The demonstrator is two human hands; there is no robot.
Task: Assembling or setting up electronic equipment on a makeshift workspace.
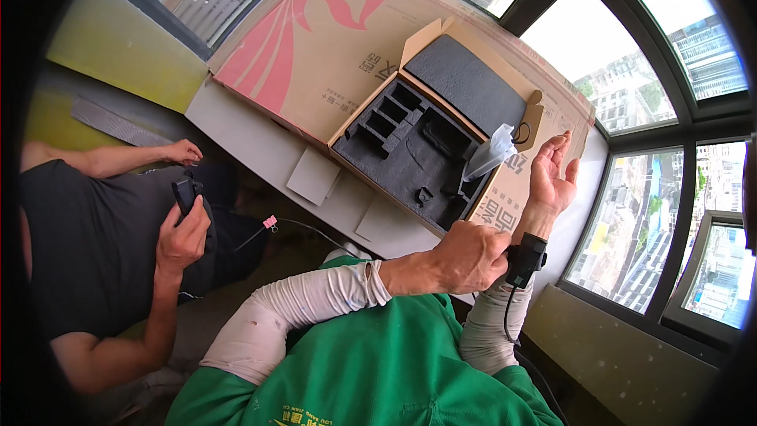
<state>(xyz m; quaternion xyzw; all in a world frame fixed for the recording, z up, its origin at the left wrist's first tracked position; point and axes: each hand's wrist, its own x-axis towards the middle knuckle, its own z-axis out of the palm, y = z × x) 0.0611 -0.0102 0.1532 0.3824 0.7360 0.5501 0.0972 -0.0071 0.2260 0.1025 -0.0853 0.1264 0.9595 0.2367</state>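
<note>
My left hand [465, 259] is closed, its curled fingers against the inner edge of a small black device [526, 260] on my right wrist. Whatever those fingers grip is hidden behind the knuckles. A black cable [509, 308] runs from the device down along my right sleeve. My right hand [553, 176] is raised palm up with loosely bent, parted fingers and holds nothing. Just left of it, an open cardboard box [341, 159] has a black foam insert [410, 159] with cut-out hollows. A translucent plastic bag [490, 153] stands up at the insert's right side.
The box rests on a large flat carton [315, 55] with a pink print, on a light ledge below windows [623, 55]. At the left sits a co-worker in a dark shirt [87, 252], holding a black device [186, 194]. A pink clip [270, 224] hangs on a cable.
</note>
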